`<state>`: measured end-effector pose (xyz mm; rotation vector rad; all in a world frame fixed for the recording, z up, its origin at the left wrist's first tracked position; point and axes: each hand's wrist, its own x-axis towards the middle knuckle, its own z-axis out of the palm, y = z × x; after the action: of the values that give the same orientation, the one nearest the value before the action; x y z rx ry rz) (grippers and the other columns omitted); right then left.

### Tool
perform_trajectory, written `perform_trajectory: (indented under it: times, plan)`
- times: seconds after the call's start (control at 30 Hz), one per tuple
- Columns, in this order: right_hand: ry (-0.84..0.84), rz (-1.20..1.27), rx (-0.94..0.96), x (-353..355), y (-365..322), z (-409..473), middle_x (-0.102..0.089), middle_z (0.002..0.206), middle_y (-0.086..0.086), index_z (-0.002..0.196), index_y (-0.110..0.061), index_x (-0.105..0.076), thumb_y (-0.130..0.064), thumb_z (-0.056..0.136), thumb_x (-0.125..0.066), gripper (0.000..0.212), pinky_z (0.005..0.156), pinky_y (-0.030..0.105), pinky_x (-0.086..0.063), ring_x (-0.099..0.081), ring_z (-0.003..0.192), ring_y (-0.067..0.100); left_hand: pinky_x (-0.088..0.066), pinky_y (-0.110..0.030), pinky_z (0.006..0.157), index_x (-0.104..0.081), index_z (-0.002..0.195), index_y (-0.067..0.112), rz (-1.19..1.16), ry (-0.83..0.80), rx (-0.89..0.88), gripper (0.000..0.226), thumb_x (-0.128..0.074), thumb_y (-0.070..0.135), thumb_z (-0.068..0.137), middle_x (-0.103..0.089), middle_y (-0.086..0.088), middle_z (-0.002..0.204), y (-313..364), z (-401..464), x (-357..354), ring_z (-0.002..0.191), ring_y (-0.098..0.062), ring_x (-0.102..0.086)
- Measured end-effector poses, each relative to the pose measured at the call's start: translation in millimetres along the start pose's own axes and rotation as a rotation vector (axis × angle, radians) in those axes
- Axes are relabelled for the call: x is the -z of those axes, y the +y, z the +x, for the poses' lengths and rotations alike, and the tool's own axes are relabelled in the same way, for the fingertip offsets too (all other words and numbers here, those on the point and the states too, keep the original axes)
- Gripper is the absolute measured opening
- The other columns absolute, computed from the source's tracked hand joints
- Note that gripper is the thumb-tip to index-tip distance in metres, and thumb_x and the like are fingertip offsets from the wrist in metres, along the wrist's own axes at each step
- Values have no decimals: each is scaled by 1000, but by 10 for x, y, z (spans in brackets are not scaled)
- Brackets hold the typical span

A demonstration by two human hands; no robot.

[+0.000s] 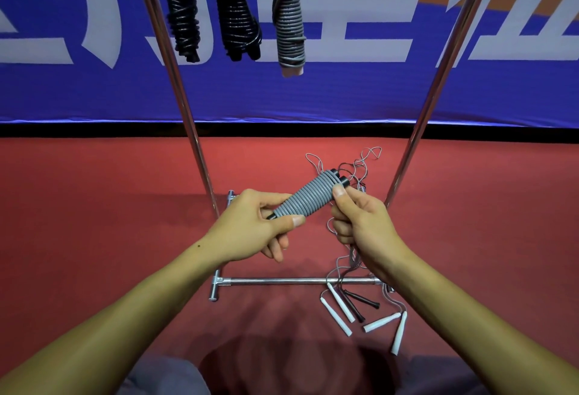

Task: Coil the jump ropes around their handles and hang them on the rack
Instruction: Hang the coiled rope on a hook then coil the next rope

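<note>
Left hand (250,228) grips the grey-coiled jump rope (308,195) by its lower end, right hand (360,219) pinches the top — held between the rack (194,143) poles, above the red floor (109,206).

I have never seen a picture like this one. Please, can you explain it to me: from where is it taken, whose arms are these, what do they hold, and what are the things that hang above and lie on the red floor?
There is no machine here. A camera worn on a person's head looks forward and down, so the two arms are that person's own.

The left hand and the right hand hold one jump rope: its grey cord is wound in tight turns around its two black handles.

The shiny poles and the bar on the floor belong to a metal rack. Three coiled ropes already hang from its top: two black ones and a grey one.

On the red floor, to the right, lie loose ropes with white and black handles, their cords tangled.

Behind stands a blue banner.
</note>
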<state>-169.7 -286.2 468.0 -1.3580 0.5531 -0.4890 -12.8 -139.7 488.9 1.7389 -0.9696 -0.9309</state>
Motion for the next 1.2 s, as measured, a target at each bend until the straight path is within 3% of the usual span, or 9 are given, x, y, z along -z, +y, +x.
perform_trajectory:
  times: [0.13,0.23,0.4,0.5,0.73,0.87,0.97,1.07,1.2]
  plan:
    - [-19,-47,25,27,-18,-4,-53,68,-3,92,-2,-52,-22,112,-43,29,46,22,-29,-30,48,11,-62,-41,61,-73,124,33,22,21,-2,27,-74,20,100,-70,-17,67,23,8,-21,54,-33,-71]
    - [-13,-134,24,63,-34,-10,-71,88,2,114,2,-59,-7,109,-46,16,50,26,-40,-45,50,16,-58,-34,55,-75,123,31,82,42,-6,24,-73,23,100,-69,-14,64,55,1,-12,52,-34,-71]
    - [47,-212,-53,56,-60,-26,-80,99,7,145,-12,-32,4,102,-49,49,48,28,-47,-60,49,23,-59,-34,53,-76,117,34,222,79,-37,19,-72,27,100,-71,-12,62,66,-26,-26,49,-32,-71]
    - [83,-298,-83,34,-65,-72,-80,92,5,140,-21,-24,4,98,-48,54,44,27,-45,-65,52,28,-63,-40,58,-76,112,38,315,91,-50,15,-71,32,99,-70,-8,60,31,-16,-18,47,-28,-70]
    - [98,-432,-3,48,-57,-110,-78,79,7,114,-20,-37,-3,99,-51,27,51,35,-50,-69,53,32,-60,-35,61,-71,121,47,494,63,-82,23,-67,40,100,-68,-5,58,9,-3,40,43,-19,-68]
    - [12,-451,-52,123,-94,-79,-77,73,12,109,-10,-53,-7,101,-56,9,51,31,-49,-66,50,29,-61,-35,64,-71,113,45,573,-5,-69,16,-68,42,98,-69,-7,59,-17,20,123,45,-18,-69]
    - [-57,-353,-126,143,-124,-87,-77,79,18,106,3,-61,-8,102,-60,12,62,38,-52,-65,54,26,-58,-30,63,-70,117,49,630,-62,-82,20,-70,44,98,-70,-5,60,-24,31,189,47,-16,-70]
    - [-163,-269,-161,137,-166,-142,-78,92,20,108,8,-65,-16,103,-63,25,72,41,-55,-72,70,30,-54,-28,63,-69,118,50,684,-108,-98,21,-70,48,97,-71,-1,64,-61,54,278,53,-16,-71]
    - [-396,-206,-224,227,-242,-200,-76,119,12,128,-1,-63,-17,97,-68,35,88,40,-60,-75,102,36,-62,-35,66,-66,124,53,689,-188,-70,28,-70,50,96,-76,-5,79,-100,72,403,56,-20,-72]
